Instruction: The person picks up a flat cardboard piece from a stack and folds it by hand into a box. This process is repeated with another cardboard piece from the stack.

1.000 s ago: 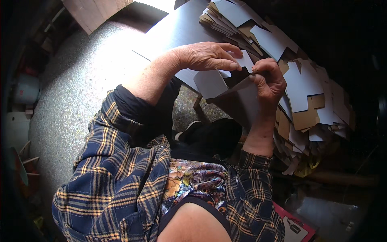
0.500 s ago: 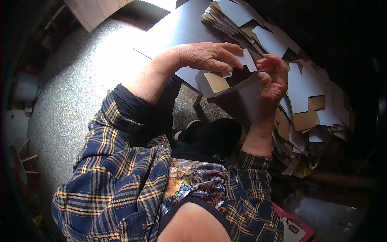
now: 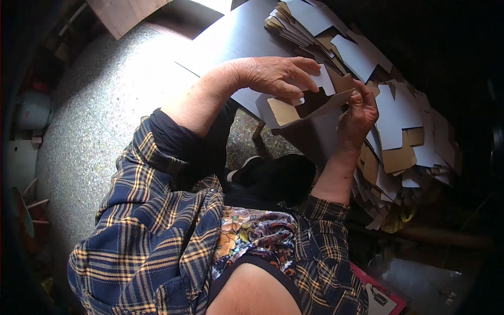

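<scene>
A partly folded cardboard box (image 3: 317,123), pale outside and brown inside, sits tilted between my hands near the table edge. Its mouth faces up, with a brown flap (image 3: 282,111) standing out on the left and a white flap (image 3: 324,80) at the far side. My left hand (image 3: 281,76) reaches over the far left of the box, fingers bent and closed on its edge. At the right end, my right hand (image 3: 361,111) pinches the upper edge of the near wall between thumb and fingers. The inside of the box is mostly in shadow.
Flat cardboard blanks (image 3: 401,118) lie in a loose heap to the right, with another stack (image 3: 310,18) at the far side. A metal-topped table (image 3: 223,44) stands under the work. A wooden board (image 3: 123,16) juts in at the upper left above the speckled floor (image 3: 79,142).
My right hand has turned and closed its fingers on the box's near wall edge at the right end. A brown flap there shows more now. The left hand has barely moved.
</scene>
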### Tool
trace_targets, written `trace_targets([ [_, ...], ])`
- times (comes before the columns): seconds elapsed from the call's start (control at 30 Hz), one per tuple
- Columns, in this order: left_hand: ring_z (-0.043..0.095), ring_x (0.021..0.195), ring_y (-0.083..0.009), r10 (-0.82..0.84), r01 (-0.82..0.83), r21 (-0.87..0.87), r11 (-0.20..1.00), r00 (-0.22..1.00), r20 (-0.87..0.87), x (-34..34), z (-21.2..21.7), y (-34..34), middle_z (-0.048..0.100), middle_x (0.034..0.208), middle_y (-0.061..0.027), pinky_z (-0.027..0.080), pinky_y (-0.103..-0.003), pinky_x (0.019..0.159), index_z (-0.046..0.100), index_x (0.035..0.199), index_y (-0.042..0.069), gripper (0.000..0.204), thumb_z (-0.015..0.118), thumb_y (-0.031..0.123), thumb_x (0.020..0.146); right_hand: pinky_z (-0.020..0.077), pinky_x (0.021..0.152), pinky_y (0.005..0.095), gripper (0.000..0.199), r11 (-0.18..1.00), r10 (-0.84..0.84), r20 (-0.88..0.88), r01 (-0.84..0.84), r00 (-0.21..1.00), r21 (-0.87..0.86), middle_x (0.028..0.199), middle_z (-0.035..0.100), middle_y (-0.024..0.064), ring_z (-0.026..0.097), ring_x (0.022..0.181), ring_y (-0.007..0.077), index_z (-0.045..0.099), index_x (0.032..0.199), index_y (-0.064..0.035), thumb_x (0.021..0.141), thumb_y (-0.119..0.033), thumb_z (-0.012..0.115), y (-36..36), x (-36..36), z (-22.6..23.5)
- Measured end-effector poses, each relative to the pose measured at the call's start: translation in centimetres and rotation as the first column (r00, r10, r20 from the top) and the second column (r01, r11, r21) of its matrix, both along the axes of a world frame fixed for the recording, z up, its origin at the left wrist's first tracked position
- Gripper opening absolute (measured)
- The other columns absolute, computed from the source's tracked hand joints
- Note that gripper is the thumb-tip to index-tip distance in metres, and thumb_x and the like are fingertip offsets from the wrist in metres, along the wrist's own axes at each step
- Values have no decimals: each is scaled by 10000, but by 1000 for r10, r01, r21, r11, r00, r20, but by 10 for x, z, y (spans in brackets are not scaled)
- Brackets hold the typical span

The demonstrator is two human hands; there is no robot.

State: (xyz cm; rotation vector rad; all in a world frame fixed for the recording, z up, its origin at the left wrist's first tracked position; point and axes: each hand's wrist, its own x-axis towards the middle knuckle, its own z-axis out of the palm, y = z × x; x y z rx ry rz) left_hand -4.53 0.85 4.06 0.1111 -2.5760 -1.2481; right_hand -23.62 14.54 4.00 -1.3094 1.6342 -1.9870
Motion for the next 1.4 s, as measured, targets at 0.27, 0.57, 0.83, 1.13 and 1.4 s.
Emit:
trace_targets([
  [0.27,364,1343,-323,-3,2,53,999,1000,9,5,0,-1,319,1477,-148,337,-462,1103,637,1206,141,535,614,459,777,423,660,222,388,958,271,124,-280,955,63,897,646,6,543,768,66,681,1051,-38,840,-362,716,4,-20,5],
  [0.57,393,1322,-337,-7,5,53,999,999,37,9,2,2,308,1483,-151,351,-488,1083,654,1183,141,561,603,460,724,434,627,173,429,876,388,152,-415,909,245,849,662,-1,561,682,41,672,1051,-35,856,-417,684,-12,-16,6],
  [0.83,386,1325,-333,-48,47,45,998,999,22,8,3,-1,315,1479,-148,350,-468,1088,660,1172,129,541,615,435,728,406,829,279,542,856,508,-88,-490,857,168,995,566,38,530,922,127,682,919,-19,844,-551,605,-14,-11,17],
  [1.13,358,1345,-328,-81,79,73,994,997,17,11,2,1,309,1485,-146,324,-457,1101,652,1179,102,560,631,418,718,358,698,222,380,787,560,31,-543,828,293,914,468,5,437,756,86,557,690,-20,819,-365,652,-27,-6,27],
  [1.4,360,1346,-331,-82,80,52,995,996,26,11,7,2,317,1487,-149,315,-475,1107,648,1187,109,524,640,392,745,342,613,211,424,667,691,-35,-617,722,419,865,452,-23,430,705,63,594,711,-25,853,-418,663,-39,-18,30],
])
